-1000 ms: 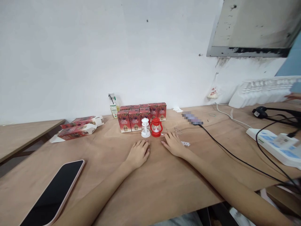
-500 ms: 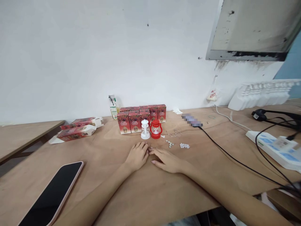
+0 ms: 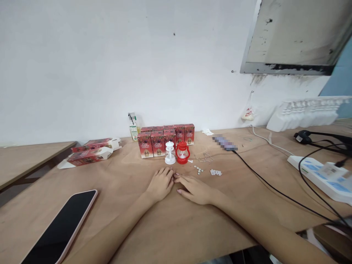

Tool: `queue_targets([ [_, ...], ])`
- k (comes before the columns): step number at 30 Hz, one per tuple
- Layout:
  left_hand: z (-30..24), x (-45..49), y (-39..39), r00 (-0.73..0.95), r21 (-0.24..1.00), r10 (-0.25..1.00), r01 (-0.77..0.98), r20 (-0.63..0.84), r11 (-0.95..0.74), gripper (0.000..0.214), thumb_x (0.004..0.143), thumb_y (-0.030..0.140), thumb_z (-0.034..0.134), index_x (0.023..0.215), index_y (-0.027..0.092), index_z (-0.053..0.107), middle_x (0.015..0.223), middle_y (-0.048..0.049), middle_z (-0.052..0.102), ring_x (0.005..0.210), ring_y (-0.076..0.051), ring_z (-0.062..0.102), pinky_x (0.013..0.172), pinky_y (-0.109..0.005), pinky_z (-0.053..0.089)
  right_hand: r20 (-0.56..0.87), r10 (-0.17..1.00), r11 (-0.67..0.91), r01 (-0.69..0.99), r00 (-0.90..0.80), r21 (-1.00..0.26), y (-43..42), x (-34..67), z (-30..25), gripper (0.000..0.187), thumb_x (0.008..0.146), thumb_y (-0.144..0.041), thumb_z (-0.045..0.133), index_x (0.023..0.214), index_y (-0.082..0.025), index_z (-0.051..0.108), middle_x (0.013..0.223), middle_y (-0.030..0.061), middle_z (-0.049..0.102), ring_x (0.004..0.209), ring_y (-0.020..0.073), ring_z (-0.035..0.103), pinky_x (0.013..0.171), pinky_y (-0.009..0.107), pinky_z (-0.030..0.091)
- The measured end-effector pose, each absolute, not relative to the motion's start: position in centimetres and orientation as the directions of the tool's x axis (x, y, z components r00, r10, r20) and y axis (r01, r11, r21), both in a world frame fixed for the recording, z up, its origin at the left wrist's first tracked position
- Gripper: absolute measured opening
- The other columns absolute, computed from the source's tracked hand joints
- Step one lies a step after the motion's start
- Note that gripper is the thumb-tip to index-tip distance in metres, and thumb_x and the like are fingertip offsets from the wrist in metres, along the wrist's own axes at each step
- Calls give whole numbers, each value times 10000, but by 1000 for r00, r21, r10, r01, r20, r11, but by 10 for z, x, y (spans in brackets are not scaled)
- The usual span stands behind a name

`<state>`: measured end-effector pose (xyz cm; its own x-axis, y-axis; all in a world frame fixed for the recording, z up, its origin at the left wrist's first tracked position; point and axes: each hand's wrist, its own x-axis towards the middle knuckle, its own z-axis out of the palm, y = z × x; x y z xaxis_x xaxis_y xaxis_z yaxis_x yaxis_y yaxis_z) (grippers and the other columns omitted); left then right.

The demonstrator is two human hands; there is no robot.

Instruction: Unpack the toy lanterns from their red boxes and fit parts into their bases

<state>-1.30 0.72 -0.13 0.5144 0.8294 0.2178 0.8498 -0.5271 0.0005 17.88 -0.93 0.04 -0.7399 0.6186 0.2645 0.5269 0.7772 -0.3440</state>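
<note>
My left hand [image 3: 161, 184] and my right hand [image 3: 194, 189] rest palm down on the wooden table, fingertips meeting in the middle. Both lie flat and open, and nothing shows in them. Just beyond the fingertips stand a small white lantern [image 3: 170, 154] and a small red lantern [image 3: 182, 153], upright and side by side. Right of the red lantern lie several bent wire handles [image 3: 204, 157], several button cells [image 3: 198, 170] and a few small white plastic pieces [image 3: 216, 172]. Behind the lanterns, red printed boxes [image 3: 158, 143] stand in two rows.
Flattened red boxes [image 3: 92, 152] lie at the left, and a phone [image 3: 62, 225] at the near left. Another phone [image 3: 224, 142] trails a black cable to the right. A power strip [image 3: 320, 176], a black strap [image 3: 324, 139] and white foam trays [image 3: 305, 112] occupy the right side.
The whole view has shifted slightly, with the scene sitting a little lower in the picture. My hands and the objects stay in the same places on the table.
</note>
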Motion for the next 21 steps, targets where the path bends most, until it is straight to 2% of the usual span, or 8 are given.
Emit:
queue_targets([
  [10,1,-12,3,515,23,820,843,249,-537,294,864,186,357,1095,190,538,1107,-88,572,1035,-238,503,852,-385,419,267,603,793,531,-751,-297,-9,178,1,296,910,-294,394,1168,-171,472,1260,133,520,1182,236,474,985,405,388],
  [14,32,-11,11,485,3,731,832,480,-554,308,842,169,359,1089,170,542,1168,-103,543,1086,-241,473,899,-382,388,270,601,794,522,-753,-311,-10,179,1,316,911,-290,391,1195,-171,466,1308,129,490,1235,226,430,1020,396,356],
  [16,58,-10,28,429,-15,723,865,542,-502,327,850,166,341,1117,167,531,1187,-95,539,1120,-231,455,917,-370,377,267,604,791,522,-751,-320,-10,179,1,337,913,-292,386,1220,-174,460,1353,118,453,1269,219,395,1043,387,334],
  [19,100,-5,68,380,-72,824,919,420,-387,358,820,117,383,1144,182,519,1242,-66,514,1167,-213,422,940,-346,369,245,608,785,527,-755,-325,-9,179,0,365,915,-301,376,1243,-162,453,1387,113,416,1286,223,375,1058,386,320],
  [21,121,-2,98,357,-89,857,933,371,-350,378,794,116,439,1161,175,509,1236,-85,518,1172,-238,420,946,-375,368,238,601,790,520,-763,-326,-9,179,0,372,914,-301,376,1245,-151,454,1391,115,413,1293,224,366,1063,387,315],
])
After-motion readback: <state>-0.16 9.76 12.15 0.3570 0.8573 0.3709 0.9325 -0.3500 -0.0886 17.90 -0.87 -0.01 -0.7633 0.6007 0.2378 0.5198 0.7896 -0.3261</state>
